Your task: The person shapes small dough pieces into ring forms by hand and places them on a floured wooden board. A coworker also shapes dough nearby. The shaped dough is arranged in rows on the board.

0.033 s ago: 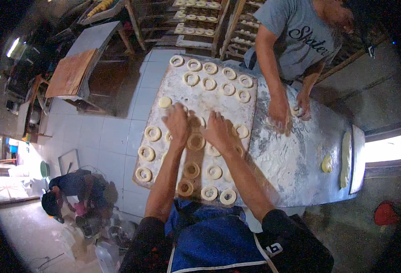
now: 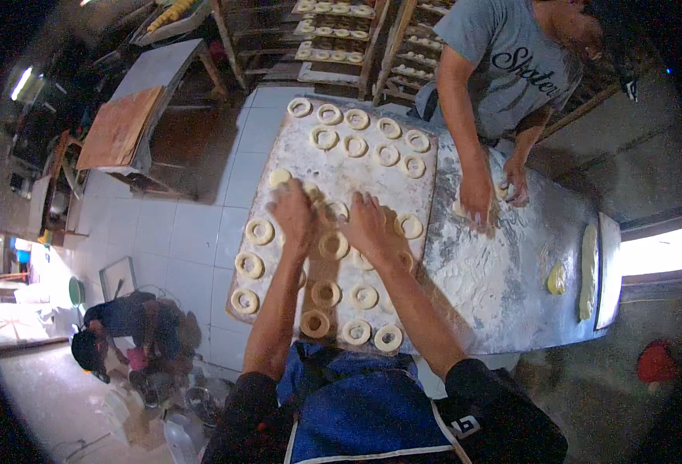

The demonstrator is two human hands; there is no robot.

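Observation:
Over the middle of a floured board (image 2: 321,168), my left hand (image 2: 293,214) hovers or rests with its fingers apart, somewhat blurred. Just past its fingers lie a round dough disc (image 2: 280,178) and another dough piece (image 2: 311,190), partly covered. My right hand (image 2: 366,222) is beside a dough ring (image 2: 345,209) lying between the hands; its fingers look bent, but motion blur hides whether they grip it. Rows of pale dough rings cover the far part of the board, such as one dough ring (image 2: 357,118), and the near part, such as another dough ring (image 2: 364,296). My forearms hide several rings.
Right of the board, a co-worker (image 2: 503,85) handles dough on a floured metal table (image 2: 472,271). A yellow dough lump (image 2: 557,279) and a long dough strip (image 2: 588,271) lie farther right. Racks with trays (image 2: 329,56) stand behind. Another person (image 2: 140,325) bends low at left.
My left hand has shifted slightly left, uncovering more of the dough piece at its fingertips. More of the ring between my hands shows. The co-worker's hand has moved a little.

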